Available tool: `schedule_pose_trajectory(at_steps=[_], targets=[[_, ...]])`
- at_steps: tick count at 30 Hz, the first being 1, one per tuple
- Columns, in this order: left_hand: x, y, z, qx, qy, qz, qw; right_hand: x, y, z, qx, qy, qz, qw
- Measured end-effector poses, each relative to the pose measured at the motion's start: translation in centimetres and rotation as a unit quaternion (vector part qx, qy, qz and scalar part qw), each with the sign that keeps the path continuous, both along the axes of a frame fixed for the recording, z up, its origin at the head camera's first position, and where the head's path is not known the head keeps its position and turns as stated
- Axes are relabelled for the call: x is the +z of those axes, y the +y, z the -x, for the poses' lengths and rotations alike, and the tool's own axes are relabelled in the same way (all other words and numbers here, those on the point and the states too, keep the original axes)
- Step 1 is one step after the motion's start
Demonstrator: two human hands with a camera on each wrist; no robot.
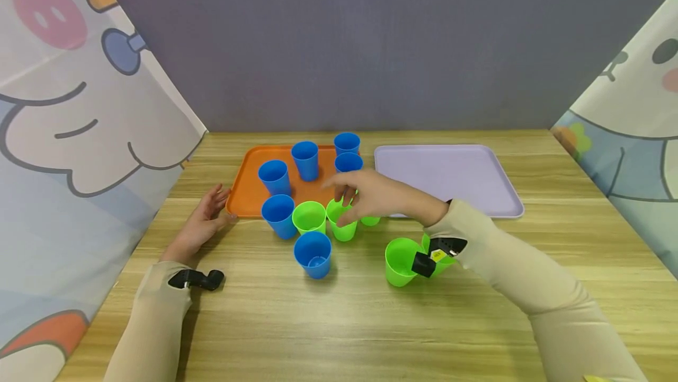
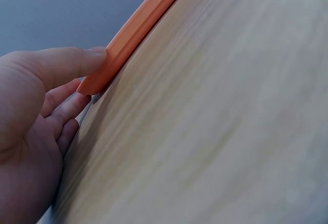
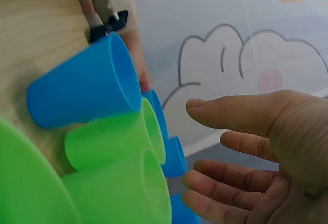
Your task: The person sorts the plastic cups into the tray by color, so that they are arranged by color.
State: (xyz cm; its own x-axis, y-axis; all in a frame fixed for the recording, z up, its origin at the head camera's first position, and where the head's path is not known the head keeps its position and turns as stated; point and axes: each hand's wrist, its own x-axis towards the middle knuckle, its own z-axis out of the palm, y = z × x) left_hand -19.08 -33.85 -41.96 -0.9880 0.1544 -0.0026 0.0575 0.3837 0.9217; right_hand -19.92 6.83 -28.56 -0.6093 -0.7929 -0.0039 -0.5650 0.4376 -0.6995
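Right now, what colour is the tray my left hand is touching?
Orange; the tray shows best in the head view.

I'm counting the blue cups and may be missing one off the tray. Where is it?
In the head view, one blue cup stands alone on the wooden table, nearer the person than the orange tray, just in front of two green cups.

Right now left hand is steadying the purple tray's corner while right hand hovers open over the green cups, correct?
Not quite: the left hand touches the orange tray, not the purple tray. The left wrist view shows its fingers against the orange rim. The rest holds: the right hand hovers open above the green cups, gripping nothing.
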Motion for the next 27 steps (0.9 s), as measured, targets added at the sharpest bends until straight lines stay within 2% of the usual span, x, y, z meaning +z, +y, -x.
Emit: schedule_pose_trajectory(at_steps=[5,10,17,27], targets=[[0.0,0.1,0.0,0.000,0.002,-0.001,1.0000,-0.5,-0.6,-1.0,0.024,-0.028,0.001,0.999],[0.1,0.0,0.0,-0.001,-0.002,0.002,1.0000,-0.9,-1.2,-1.9,0.053,-0.036,-0.004,0.998],[0.0,0.0,0.1,-0.002,-0.008,-0.008,0.9999,-1.5,-2.2,-2.5,0.056,-0.050,-0.024,0.997],[0.1,0.1,0.1,-0.001,-0.009,-0.004,1.0000,-1.7,-3.1,-3.0,0.065,-0.019,-0.061,0.996]])
